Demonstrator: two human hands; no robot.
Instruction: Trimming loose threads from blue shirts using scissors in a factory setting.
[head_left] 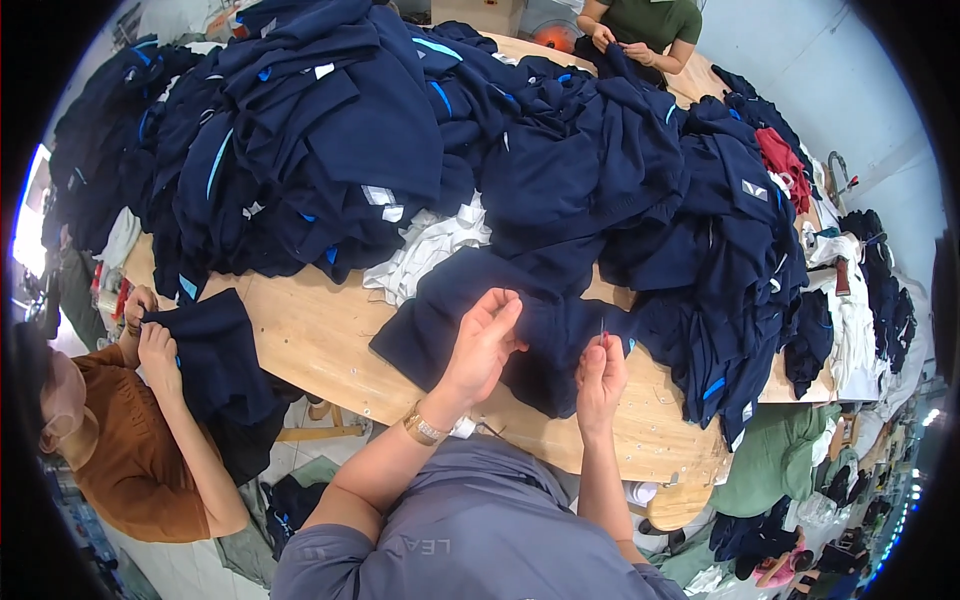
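Above the near edge of the table, my left hand [485,342] is raised with thumb and forefinger pressed together. Whatever the pinch holds, if anything, is too small to make out. To its right, the fingers of my right hand [602,378] grip a thin pointed metal tool [603,328], with a bit of red showing at the fingertips. Its exact kind is unclear. Beneath and beyond both hands spreads a dark navy garment [545,375], lying rumpled on the wooden table [310,325].
Large heaps of navy garments [330,130] cover the far side. White cloth [432,245] lies between them, and a red cloth [783,165] is at right. At left a person in brown [140,450] handles navy fabric; across the table a person in green [650,25] does too.
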